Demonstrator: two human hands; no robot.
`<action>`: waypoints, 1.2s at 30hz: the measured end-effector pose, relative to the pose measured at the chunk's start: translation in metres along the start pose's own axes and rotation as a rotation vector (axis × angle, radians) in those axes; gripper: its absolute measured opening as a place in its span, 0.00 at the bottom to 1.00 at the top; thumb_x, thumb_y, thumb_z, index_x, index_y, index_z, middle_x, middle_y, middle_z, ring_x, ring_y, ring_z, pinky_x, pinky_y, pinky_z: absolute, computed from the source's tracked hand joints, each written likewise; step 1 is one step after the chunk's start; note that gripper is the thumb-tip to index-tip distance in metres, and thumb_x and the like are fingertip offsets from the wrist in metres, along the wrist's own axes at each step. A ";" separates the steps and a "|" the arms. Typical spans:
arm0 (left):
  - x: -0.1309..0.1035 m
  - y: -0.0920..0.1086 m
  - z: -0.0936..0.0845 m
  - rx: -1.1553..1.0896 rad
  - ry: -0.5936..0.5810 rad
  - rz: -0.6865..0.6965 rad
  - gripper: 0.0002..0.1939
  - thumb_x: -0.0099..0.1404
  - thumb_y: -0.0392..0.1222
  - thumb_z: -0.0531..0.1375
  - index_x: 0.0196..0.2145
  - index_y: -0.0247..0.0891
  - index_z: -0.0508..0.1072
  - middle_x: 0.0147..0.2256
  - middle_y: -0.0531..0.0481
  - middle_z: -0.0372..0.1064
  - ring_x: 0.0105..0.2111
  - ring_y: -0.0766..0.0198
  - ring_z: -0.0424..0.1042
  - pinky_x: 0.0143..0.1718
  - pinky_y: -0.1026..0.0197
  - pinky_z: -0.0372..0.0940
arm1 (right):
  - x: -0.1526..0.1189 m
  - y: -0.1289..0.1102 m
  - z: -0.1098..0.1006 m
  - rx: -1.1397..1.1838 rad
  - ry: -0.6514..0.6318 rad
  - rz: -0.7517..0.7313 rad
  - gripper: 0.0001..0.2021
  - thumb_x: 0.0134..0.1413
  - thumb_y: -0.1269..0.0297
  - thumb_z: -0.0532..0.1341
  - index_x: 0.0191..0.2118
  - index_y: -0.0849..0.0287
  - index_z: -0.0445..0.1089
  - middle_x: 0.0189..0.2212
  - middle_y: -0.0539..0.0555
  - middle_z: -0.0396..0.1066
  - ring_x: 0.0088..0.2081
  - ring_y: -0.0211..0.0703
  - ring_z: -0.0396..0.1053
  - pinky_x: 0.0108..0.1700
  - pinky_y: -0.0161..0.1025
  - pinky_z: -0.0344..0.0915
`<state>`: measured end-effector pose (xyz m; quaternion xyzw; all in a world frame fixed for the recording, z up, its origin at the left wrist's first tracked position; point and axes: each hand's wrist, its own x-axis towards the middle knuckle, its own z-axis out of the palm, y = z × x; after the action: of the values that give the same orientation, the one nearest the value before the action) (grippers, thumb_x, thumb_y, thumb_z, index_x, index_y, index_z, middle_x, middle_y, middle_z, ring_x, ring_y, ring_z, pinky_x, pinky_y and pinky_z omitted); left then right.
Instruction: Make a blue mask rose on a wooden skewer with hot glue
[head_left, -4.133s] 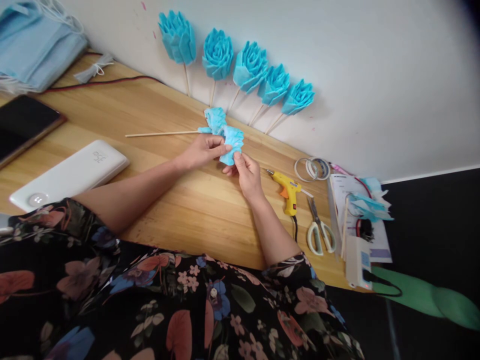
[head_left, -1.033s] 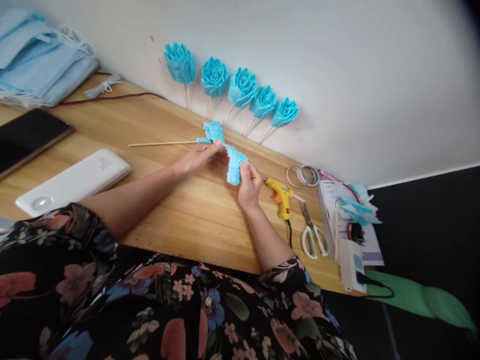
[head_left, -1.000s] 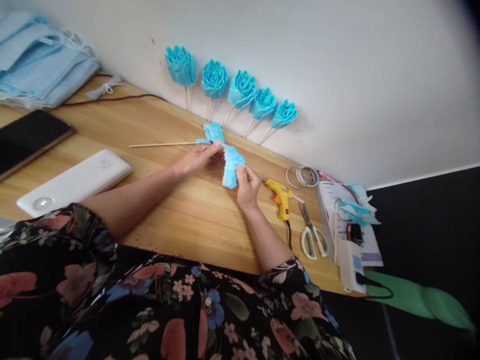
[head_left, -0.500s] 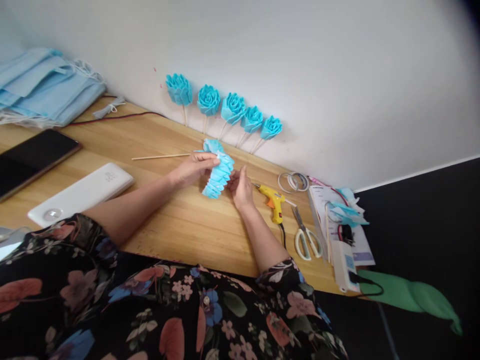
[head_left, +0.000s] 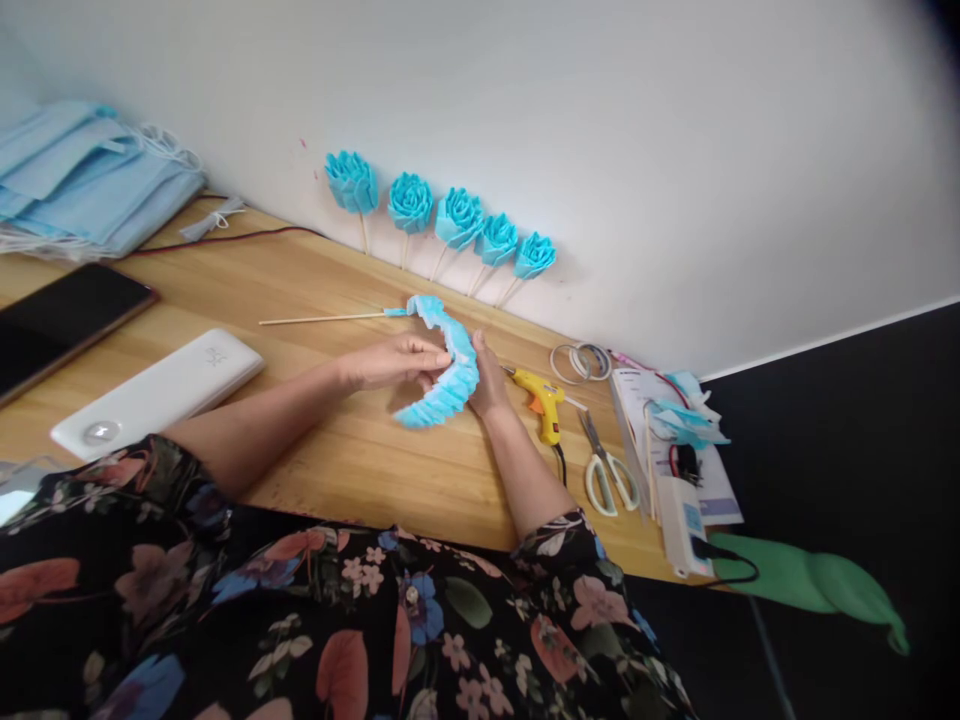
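Observation:
A pleated light-blue strip [head_left: 453, 378] curves between my hands over the middle of the table. My left hand [head_left: 401, 362] pinches its inner edge between thumb and fingers. Behind the strip's right side is my right hand [head_left: 489, 376], its thumb up and its fingers mostly hidden; it seems to support the strip. The strip's far end lies by the blue-wrapped tip of a thin wooden stick [head_left: 322, 319]. Beyond my hands, several blue flowers [head_left: 458, 218] on sticks lean against the wall.
To the right lie a yellow glue gun [head_left: 541, 400], scissors [head_left: 604, 470], tape rolls [head_left: 589, 361], papers [head_left: 716, 488] and a power strip [head_left: 681, 525]. On the left are a white power bank [head_left: 161, 390], a phone [head_left: 67, 320] and stacked face masks [head_left: 90, 180].
The pleated strip is drawn out into a longer curve, its near end lower and further left. My left hand has moved slightly down and right along it; my right hand has shifted slightly right.

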<state>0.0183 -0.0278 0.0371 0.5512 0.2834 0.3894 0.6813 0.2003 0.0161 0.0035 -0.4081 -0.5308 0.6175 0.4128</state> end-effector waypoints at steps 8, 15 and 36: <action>0.013 -0.018 -0.028 -0.110 0.339 -0.044 0.37 0.61 0.76 0.64 0.26 0.32 0.79 0.31 0.37 0.79 0.29 0.58 0.78 0.33 0.59 0.74 | -0.008 -0.011 0.003 0.160 0.100 -0.114 0.21 0.44 0.43 0.72 0.29 0.54 0.68 0.21 0.44 0.62 0.23 0.35 0.57 0.25 0.35 0.59; 0.017 -0.027 -0.036 -0.284 0.465 -0.064 0.28 0.62 0.67 0.69 0.36 0.34 0.79 0.34 0.41 0.80 0.33 0.57 0.79 0.37 0.57 0.75 | -0.018 -0.002 0.003 0.008 -0.192 -0.028 0.21 0.45 0.42 0.72 0.28 0.55 0.72 0.24 0.47 0.68 0.25 0.37 0.62 0.28 0.36 0.61; 0.016 -0.022 -0.031 0.095 0.477 0.142 0.21 0.52 0.54 0.75 0.31 0.35 0.75 0.28 0.51 0.76 0.27 0.64 0.73 0.31 0.63 0.66 | -0.002 0.004 0.008 0.019 0.004 -0.148 0.25 0.51 0.39 0.68 0.45 0.55 0.77 0.38 0.52 0.79 0.35 0.40 0.73 0.36 0.37 0.70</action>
<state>0.0064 -0.0005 0.0095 0.4938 0.4147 0.5414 0.5396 0.1928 0.0112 0.0005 -0.3651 -0.5530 0.5892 0.4623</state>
